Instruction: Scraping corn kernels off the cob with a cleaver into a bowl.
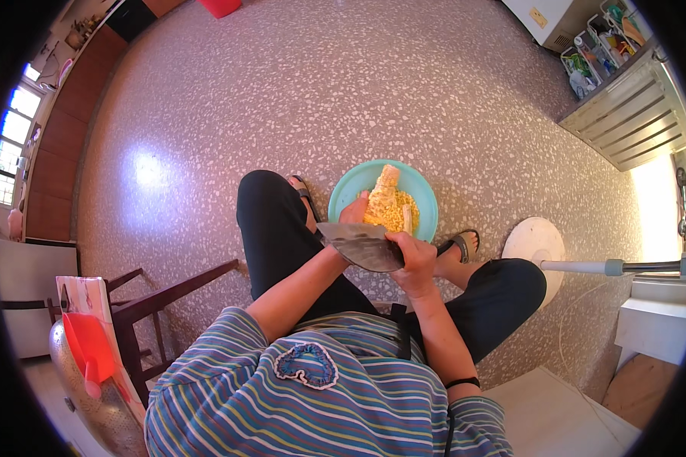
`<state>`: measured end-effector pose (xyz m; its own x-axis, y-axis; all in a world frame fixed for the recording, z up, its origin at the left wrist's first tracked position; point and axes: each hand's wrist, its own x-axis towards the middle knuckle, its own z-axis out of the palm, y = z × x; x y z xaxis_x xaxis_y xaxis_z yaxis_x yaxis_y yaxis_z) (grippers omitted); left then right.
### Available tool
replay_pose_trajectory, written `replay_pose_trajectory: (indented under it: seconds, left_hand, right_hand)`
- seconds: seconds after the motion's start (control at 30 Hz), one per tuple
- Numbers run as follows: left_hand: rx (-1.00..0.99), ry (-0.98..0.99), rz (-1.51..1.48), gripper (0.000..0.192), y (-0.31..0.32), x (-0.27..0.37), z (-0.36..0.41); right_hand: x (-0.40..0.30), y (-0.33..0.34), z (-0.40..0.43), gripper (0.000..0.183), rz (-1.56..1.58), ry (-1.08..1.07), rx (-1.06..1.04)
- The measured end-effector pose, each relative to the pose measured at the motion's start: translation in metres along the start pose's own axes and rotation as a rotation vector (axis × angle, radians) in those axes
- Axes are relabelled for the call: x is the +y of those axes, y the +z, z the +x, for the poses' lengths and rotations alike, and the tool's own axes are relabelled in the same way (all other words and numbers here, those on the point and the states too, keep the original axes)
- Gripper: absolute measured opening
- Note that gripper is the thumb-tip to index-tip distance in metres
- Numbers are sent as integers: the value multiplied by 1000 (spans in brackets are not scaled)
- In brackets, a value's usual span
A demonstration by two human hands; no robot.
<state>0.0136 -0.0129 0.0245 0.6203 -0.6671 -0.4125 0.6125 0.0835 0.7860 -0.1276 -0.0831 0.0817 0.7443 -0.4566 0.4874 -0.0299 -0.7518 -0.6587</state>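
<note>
My right hand (414,260) is closed around the handle end of a broad metal knife (357,245), with its fingers against the blade. The blade lies across the view, above my left wrist and the near rim of a turquoise plastic basin (429,200). Over the basin, my left hand (354,210) grips a corn cob (386,181), its thumb along the side; the knife hides part of this hand. Loose yellow corn kernels (397,216) lie in the basin, with a pale, narrow cob piece (407,217) among them.
The basin is on a speckled floor (320,85) between my sandalled feet. A dark wooden chair frame (148,303), holding a red plastic scoop (91,348) near a perforated metal bowl (71,371), is at left. A round white stand base (533,245) is at right.
</note>
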Motion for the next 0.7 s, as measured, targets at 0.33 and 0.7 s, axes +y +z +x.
replay_pose_trajectory:
  seconds: [0.33, 0.7]
  left_hand:
    - [61, 266, 174, 44, 18, 12, -26]
    - [77, -65, -4, 43, 7, 11, -11]
  right_hand:
    - [10, 23, -3, 16, 228, 412, 68]
    - [17, 20, -4, 11, 81, 161, 47]
